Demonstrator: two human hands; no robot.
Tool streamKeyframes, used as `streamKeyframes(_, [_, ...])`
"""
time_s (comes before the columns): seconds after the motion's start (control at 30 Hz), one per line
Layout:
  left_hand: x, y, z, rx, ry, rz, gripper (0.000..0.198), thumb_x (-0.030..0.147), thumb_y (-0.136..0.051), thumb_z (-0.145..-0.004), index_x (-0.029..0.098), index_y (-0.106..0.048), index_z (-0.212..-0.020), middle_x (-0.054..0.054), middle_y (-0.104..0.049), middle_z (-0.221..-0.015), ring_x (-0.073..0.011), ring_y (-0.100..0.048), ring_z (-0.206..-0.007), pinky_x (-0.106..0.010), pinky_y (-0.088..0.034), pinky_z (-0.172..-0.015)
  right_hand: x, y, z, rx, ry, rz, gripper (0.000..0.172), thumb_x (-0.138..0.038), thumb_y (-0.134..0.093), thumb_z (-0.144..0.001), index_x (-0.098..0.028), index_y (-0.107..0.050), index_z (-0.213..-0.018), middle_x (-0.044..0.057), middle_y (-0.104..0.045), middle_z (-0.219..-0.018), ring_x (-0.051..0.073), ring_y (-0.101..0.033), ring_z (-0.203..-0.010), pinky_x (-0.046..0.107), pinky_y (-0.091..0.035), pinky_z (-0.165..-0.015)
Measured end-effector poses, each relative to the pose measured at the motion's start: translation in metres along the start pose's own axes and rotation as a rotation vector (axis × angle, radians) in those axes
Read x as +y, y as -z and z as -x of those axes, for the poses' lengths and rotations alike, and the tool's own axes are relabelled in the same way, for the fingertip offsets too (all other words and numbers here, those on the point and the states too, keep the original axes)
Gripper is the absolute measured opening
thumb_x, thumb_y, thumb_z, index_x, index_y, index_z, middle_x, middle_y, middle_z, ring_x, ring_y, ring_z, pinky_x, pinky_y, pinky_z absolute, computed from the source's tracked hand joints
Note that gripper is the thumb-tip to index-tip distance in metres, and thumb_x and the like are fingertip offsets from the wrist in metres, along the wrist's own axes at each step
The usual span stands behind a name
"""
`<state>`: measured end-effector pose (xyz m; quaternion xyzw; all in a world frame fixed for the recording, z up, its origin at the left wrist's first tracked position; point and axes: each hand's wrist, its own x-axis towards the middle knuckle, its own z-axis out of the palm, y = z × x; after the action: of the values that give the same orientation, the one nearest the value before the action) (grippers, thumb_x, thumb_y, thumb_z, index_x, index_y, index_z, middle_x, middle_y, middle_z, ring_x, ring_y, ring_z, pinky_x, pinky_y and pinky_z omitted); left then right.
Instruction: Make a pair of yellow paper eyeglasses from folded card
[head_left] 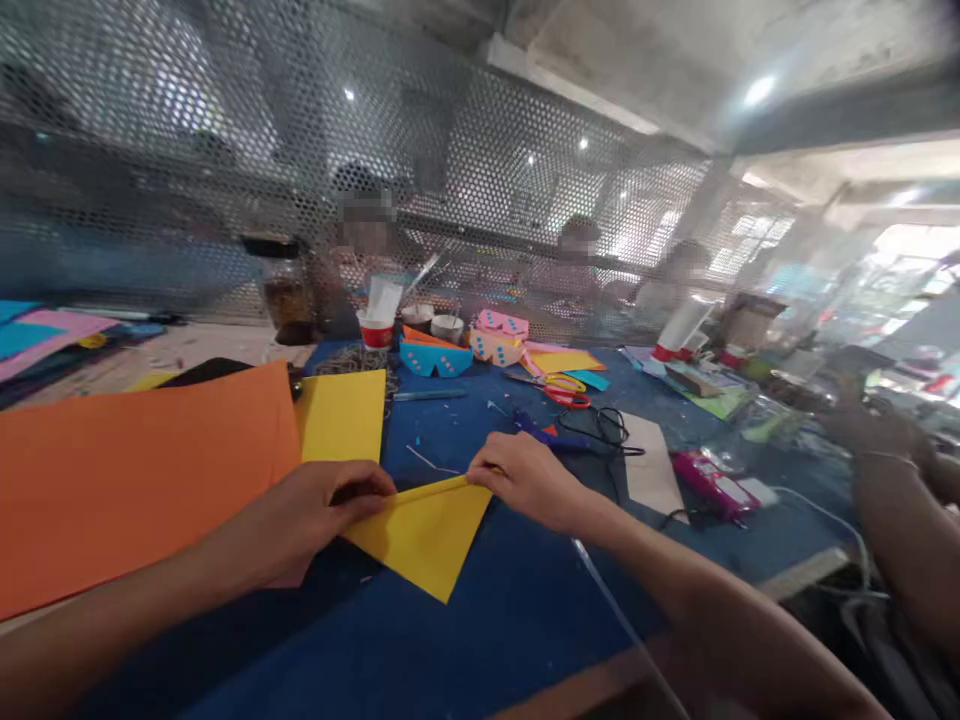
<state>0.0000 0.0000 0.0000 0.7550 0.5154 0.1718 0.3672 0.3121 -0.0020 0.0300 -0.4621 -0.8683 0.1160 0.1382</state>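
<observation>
A sheet of yellow paper is stretched between my two hands over the blue tabletop, its far edge folded or rolled into a narrow strip. My left hand pinches the strip's left end, with thumb and fingers closed. At the other end, my right hand grips the strip between curled fingers and thumb. The paper's near corner points down toward the table. Just beyond my right hand lies a blue glue gun with a dark cord. Large orange sheets lie left of my left hand, over another yellow sheet.
Decorated paper masks, red-handled scissors and paper cups stand or lie toward the back. A dark-filled jar is back left. At right are a pink power strip and a co-worker's arm. Perforated metal mesh rises behind.
</observation>
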Motion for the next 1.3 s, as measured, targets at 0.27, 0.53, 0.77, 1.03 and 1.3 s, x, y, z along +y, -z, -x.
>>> streamKeyframes(0.27, [0.001,-0.001,-0.004,-0.008,-0.032,-0.043,0.045,0.064,-0.058,-0.093,0.026,-0.08,-0.1,-0.005,-0.08,-0.098,-0.0311,-0.072,-0.094,-0.035,-0.049,-0.077,-0.002,0.002,0.0,0.006,0.011,0.035,0.016,-0.031,-0.071,-0.109,-0.019,-0.082,-0.106,0.005,-0.08,-0.105,0.02,-0.073,-0.1,0.033,-0.038,-0.082])
streamKeyframes(0.53, [0.004,-0.005,-0.003,0.035,0.016,0.031,0.05,0.07,-0.059,-0.089,0.025,-0.08,-0.096,-0.003,-0.072,-0.079,-0.024,-0.063,-0.071,-0.029,-0.044,-0.056,0.001,0.003,-0.001,0.063,-0.013,0.008,0.019,-0.035,-0.074,-0.107,-0.019,-0.082,-0.101,0.005,-0.081,-0.103,0.02,-0.073,-0.099,0.032,-0.038,-0.083])
streamKeyframes(0.77, [-0.003,-0.003,-0.005,0.017,0.021,0.112,0.055,0.076,-0.063,-0.089,0.024,-0.08,-0.098,-0.004,-0.07,-0.081,-0.0218,-0.06,-0.069,-0.028,-0.045,-0.056,0.006,0.003,-0.003,0.086,-0.012,-0.049,0.016,-0.033,-0.077,-0.105,-0.02,-0.081,-0.098,0.004,-0.081,-0.1,0.019,-0.072,-0.094,0.031,-0.038,-0.081])
streamKeyframes(1.03, [-0.011,-0.001,-0.009,0.028,0.001,0.142,0.05,0.073,-0.068,-0.091,0.025,-0.079,-0.1,0.0,-0.063,-0.072,-0.016,-0.055,-0.058,-0.025,-0.042,-0.053,0.017,0.005,-0.001,0.201,0.1,-0.062,0.013,-0.026,-0.073,-0.107,-0.018,-0.079,-0.099,0.004,-0.079,-0.097,0.019,-0.07,-0.094,0.033,-0.036,-0.085])
streamKeyframes(1.3, [0.006,0.002,-0.007,0.006,0.048,0.188,0.047,0.068,-0.074,-0.082,0.024,-0.082,-0.094,-0.002,-0.067,-0.076,-0.0158,-0.055,-0.059,-0.025,-0.045,-0.05,0.015,0.004,0.0,0.192,0.091,-0.046,0.013,-0.024,-0.07,-0.109,-0.02,-0.078,-0.1,0.003,-0.077,-0.097,0.019,-0.069,-0.094,0.034,-0.035,-0.083])
